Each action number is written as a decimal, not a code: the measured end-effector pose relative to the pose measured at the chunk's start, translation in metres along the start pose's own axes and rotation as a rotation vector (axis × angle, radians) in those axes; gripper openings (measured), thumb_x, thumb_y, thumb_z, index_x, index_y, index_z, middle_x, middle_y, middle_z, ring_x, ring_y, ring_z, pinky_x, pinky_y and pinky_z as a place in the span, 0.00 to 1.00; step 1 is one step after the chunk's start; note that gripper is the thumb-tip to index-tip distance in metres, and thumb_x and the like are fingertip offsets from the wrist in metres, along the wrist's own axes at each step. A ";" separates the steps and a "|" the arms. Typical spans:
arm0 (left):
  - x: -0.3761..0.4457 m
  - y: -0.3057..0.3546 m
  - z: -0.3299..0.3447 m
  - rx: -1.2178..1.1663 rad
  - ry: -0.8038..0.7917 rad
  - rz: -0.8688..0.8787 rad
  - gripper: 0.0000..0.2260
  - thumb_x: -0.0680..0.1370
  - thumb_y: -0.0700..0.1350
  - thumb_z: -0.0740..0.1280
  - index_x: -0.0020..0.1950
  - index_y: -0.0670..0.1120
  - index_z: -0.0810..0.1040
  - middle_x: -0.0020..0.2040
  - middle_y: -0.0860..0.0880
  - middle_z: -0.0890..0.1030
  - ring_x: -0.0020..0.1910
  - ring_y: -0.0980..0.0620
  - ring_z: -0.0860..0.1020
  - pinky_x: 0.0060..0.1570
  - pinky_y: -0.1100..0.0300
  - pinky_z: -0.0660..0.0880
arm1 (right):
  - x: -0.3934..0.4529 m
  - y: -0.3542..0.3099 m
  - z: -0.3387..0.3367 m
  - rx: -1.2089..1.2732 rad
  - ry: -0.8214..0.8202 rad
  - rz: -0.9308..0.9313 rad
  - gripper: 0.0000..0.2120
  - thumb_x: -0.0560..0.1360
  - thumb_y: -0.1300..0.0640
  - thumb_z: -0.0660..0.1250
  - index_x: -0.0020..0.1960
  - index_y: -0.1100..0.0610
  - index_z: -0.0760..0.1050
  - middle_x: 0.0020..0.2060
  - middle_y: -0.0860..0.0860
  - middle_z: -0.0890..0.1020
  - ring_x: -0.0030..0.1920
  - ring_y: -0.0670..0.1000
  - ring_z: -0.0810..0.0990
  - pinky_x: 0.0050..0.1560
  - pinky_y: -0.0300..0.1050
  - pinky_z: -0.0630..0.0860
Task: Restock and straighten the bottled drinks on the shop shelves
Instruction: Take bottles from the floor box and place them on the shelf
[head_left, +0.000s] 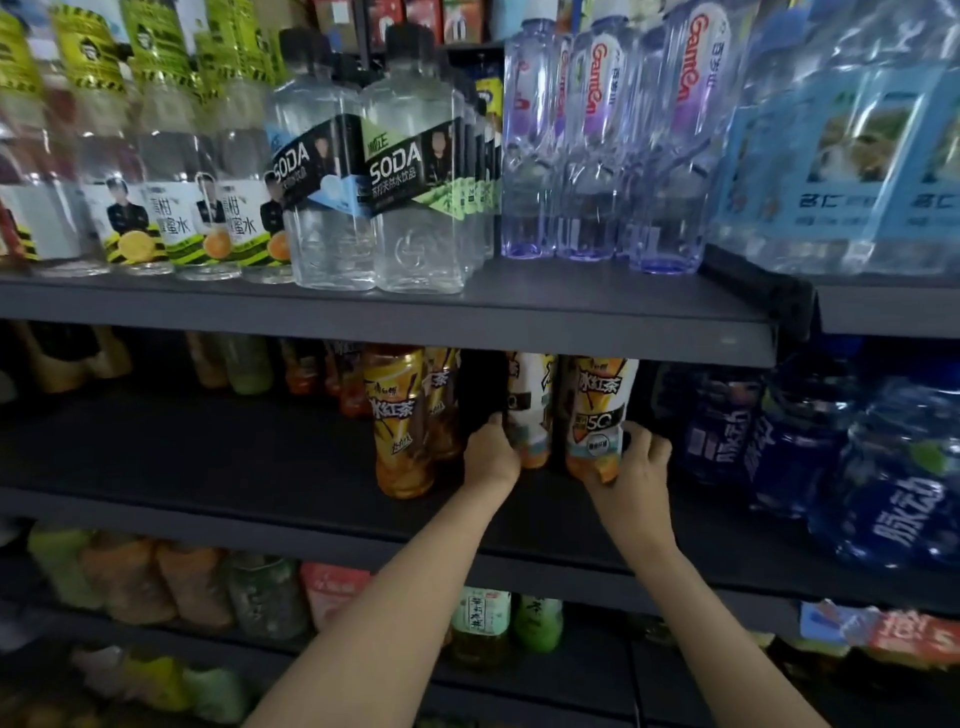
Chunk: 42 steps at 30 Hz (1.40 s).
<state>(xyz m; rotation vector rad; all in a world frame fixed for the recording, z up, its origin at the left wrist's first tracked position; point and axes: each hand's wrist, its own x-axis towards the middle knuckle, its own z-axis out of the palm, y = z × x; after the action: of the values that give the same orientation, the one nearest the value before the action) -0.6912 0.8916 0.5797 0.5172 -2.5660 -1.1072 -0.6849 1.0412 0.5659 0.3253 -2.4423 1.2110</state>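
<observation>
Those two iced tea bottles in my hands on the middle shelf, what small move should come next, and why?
Probably slide both forward. The left hand and right hand each grip an iced tea bottle, one set further back, while the yellow bottle stands nearer the shelf edge.

left hand (490, 451) gripping white tea bottle (529, 410), right hand (635, 470) gripping another tea bottle (598, 415)
</observation>
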 end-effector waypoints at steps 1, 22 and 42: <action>0.000 0.000 0.004 -0.044 -0.006 -0.020 0.19 0.78 0.40 0.63 0.69 0.42 0.67 0.64 0.43 0.74 0.63 0.44 0.73 0.59 0.56 0.70 | -0.003 -0.002 -0.001 -0.009 -0.009 -0.036 0.29 0.69 0.68 0.71 0.66 0.66 0.63 0.61 0.62 0.65 0.59 0.62 0.69 0.54 0.46 0.70; -0.179 -0.279 -0.249 -0.123 0.234 -0.052 0.12 0.78 0.39 0.63 0.61 0.47 0.69 0.49 0.53 0.75 0.47 0.54 0.75 0.44 0.65 0.71 | -0.134 -0.219 0.148 0.083 -0.114 -0.192 0.22 0.73 0.67 0.65 0.63 0.68 0.63 0.61 0.66 0.65 0.56 0.63 0.69 0.54 0.49 0.67; -0.520 -0.749 -0.451 -0.019 0.136 -1.356 0.15 0.76 0.40 0.64 0.61 0.38 0.69 0.55 0.38 0.78 0.56 0.40 0.77 0.50 0.57 0.71 | -0.527 -0.343 0.577 -0.488 -1.722 -0.371 0.20 0.77 0.57 0.63 0.66 0.62 0.66 0.63 0.59 0.72 0.61 0.58 0.72 0.48 0.43 0.67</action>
<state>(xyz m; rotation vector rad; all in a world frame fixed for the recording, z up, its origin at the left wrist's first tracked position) 0.1093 0.3542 0.2547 2.3727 -1.8655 -1.2784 -0.2249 0.3916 0.2582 2.2135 -3.3811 -0.1737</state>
